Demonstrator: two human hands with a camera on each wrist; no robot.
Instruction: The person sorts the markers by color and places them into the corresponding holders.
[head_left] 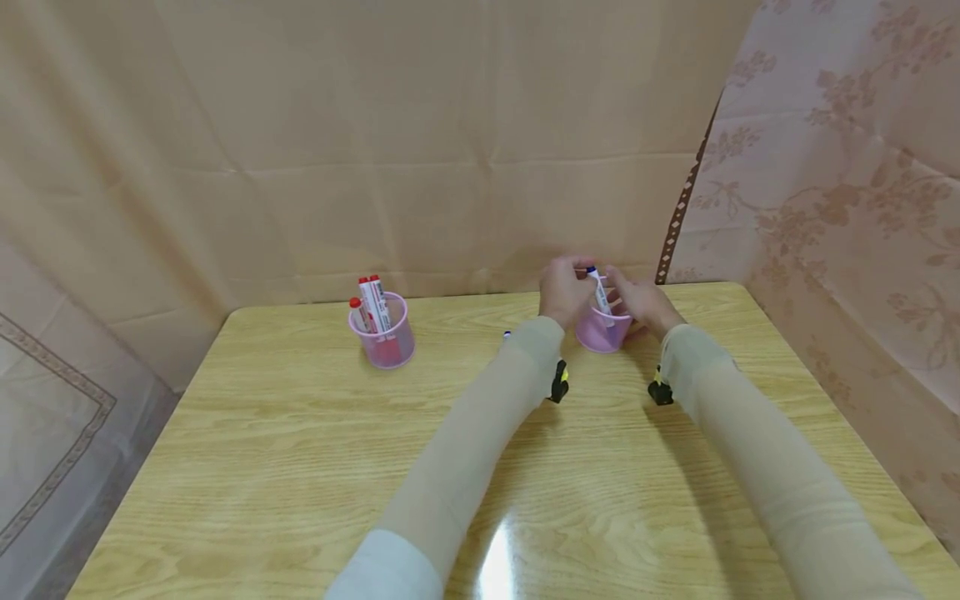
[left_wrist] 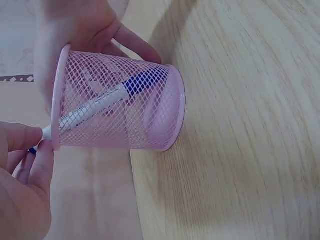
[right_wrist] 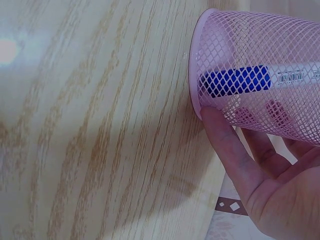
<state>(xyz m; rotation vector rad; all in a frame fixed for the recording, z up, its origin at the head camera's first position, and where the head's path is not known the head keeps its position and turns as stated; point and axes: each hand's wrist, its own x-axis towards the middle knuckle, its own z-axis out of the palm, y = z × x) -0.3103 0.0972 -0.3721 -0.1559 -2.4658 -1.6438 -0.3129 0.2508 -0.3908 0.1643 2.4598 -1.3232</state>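
A pink mesh pen cup (head_left: 602, 336) stands upright near the back edge of the table, to the right. My left hand (head_left: 564, 292) pinches a white marker (head_left: 601, 293) at its upper end, right at the cup's rim. The marker slants down inside the cup, its blue cap (right_wrist: 240, 81) low near the base, seen through the mesh. My right hand (head_left: 643, 302) holds the cup from the right, its fingers (right_wrist: 227, 150) along the side and behind the mesh. In the left wrist view, the left thumb and fingers meet around the marker just outside the rim.
A second pink mesh cup (head_left: 393, 353) stands at the back left with several red-capped markers (head_left: 375, 304) in it. A small blue-tipped end (head_left: 507, 334) of something shows beside the left sleeve, the rest hidden. Curtains hang behind the wooden table (head_left: 300, 450).
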